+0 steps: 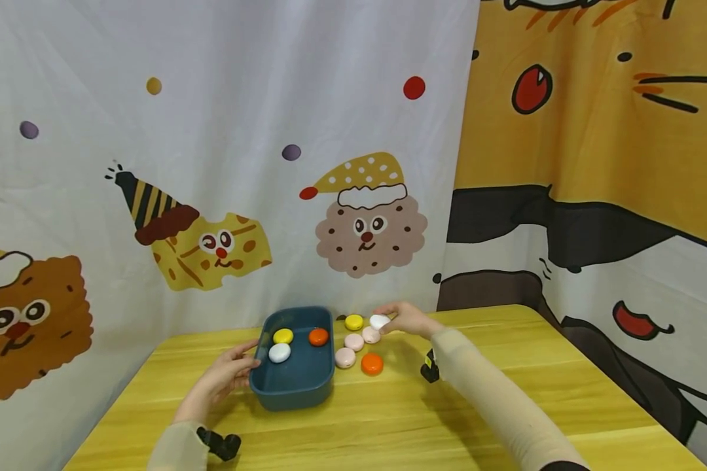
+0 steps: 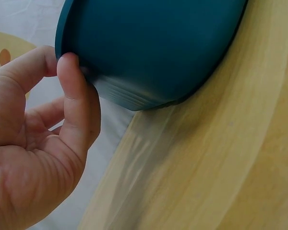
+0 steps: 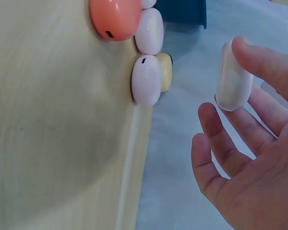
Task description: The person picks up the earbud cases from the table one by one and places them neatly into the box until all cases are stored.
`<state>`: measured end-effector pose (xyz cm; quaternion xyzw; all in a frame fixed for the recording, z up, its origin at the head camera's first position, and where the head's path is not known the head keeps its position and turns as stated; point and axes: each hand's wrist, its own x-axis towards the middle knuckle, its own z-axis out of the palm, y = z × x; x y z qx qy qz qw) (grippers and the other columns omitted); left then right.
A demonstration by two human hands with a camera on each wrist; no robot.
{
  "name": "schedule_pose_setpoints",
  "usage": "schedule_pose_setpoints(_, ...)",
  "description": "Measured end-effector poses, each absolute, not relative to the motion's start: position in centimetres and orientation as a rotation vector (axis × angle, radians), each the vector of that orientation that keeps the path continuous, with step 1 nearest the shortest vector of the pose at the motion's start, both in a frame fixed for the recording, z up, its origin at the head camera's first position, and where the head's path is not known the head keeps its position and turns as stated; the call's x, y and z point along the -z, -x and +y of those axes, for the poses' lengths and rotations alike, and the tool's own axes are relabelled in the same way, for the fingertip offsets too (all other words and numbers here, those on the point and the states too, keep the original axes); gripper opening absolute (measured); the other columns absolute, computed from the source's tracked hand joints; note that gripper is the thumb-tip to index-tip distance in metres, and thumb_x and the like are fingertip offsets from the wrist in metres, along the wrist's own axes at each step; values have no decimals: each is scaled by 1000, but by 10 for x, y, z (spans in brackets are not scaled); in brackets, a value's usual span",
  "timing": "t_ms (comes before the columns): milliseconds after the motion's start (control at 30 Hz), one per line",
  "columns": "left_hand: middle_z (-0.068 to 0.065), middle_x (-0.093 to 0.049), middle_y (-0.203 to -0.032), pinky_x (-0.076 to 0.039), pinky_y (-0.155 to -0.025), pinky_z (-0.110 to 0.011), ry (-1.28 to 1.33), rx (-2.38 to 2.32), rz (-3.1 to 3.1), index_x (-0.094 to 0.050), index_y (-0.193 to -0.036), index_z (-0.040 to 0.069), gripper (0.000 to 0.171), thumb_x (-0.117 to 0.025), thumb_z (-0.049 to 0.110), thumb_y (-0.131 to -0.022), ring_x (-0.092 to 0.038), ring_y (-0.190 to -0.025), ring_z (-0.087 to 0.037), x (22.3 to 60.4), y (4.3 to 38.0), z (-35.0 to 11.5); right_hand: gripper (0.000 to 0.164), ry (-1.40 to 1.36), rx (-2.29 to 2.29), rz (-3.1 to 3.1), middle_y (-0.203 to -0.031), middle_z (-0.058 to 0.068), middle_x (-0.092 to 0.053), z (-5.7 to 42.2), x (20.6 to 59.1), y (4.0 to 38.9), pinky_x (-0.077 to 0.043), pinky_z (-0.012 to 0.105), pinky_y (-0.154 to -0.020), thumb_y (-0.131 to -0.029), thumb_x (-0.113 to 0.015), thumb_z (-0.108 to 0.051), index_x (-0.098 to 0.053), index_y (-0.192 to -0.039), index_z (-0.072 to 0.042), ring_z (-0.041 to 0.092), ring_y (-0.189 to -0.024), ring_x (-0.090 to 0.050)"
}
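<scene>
My left hand (image 1: 226, 373) grips the left rim of a dark blue box (image 1: 297, 400); in the left wrist view, thumb and index finger pinch its edge. Inside the box lie a yellow disc (image 1: 283, 336), a white disc (image 1: 279, 353) and an orange disc (image 1: 318, 337), all rounded and glossy. To the right of the box, my right hand (image 1: 409, 319) holds another white disc (image 3: 234, 81) between thumb and fingers, above the table in the right wrist view. Its other fingers are loosely bent.
Between box and right hand, a yellow disc (image 1: 354, 322), three pale pink discs (image 1: 354, 342) and an orange disc (image 1: 372, 364) lie on the wooden table (image 1: 359, 432). A printed curtain (image 1: 224, 131) hangs right behind the table's far edge.
</scene>
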<state>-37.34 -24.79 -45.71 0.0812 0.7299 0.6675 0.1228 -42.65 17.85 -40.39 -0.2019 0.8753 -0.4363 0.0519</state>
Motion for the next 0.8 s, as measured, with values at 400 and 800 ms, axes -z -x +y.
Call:
schedule_pose_setpoints(400, -17, -55, -105, -51, -60, -23, -252, -1950, 2120, -21, -154, 3, 71, -58, 7, -93, -56, -68, -12, 454, 373, -246, 48, 576, 1304, 2699, -125, 10, -63, 170, 389, 426, -42, 43, -98, -79, -77, -9, -65, -125, -4, 27, -119, -53)
schedule_pose_setpoints(800, -14, -54, -100, -50, -59, -22, -249, -1962, 2107, -21, -153, 2, 70, -56, 5, -93, -54, -66, -10, 455, 372, -248, 48, 667, 1295, 2682, -125, 12, -62, 162, 377, 429, -45, 43, -96, -80, -76, -11, -64, -126, -3, 29, -117, -54)
